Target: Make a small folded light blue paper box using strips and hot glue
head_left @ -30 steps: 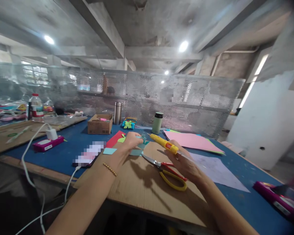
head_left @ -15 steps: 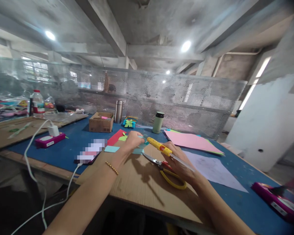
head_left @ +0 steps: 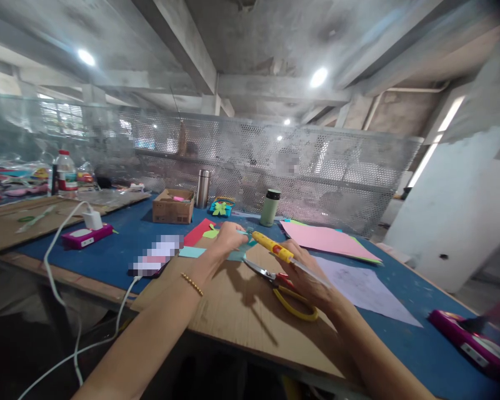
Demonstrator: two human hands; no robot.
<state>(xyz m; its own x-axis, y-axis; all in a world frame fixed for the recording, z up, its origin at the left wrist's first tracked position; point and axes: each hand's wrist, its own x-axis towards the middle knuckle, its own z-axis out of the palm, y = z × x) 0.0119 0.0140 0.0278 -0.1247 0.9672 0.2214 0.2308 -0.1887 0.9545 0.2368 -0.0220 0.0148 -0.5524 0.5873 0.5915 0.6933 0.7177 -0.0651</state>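
Over a brown board (head_left: 233,311) at the near edge of a blue table (head_left: 129,222), seen from the head camera, the left hand (head_left: 231,239) has its fingers pinched together on a small piece of teal paper (head_left: 252,242), held up just beyond the fingertips; how firmly it is squeezed cannot be told. A beaded bracelet (head_left: 191,284) circles the left wrist. The right hand (head_left: 302,266) is closed around a yellow glue gun (head_left: 273,246), whose tip points toward the teal paper, very near it, though whether the two touch is unclear; a clear stick (head_left: 310,270) juts from the rear of the gun, back over the hand. Below the gun lie scissors (head_left: 270,276) with yellow and red handles, partly hidden by the right hand, so contact between them cannot be made out. Pale blue strips (head_left: 191,252) lie beneath and to the left of the left hand, with red paper (head_left: 196,233) and a lime-green cutout (head_left: 210,231) just past them. Left of the board rests a phone (head_left: 156,255); beyond the hands stand a cardboard box (head_left: 173,210), a steel flask (head_left: 203,190) and a green bottle (head_left: 270,208), while a pink sheet (head_left: 329,239) and a lilac sheet (head_left: 366,289) lie to the right
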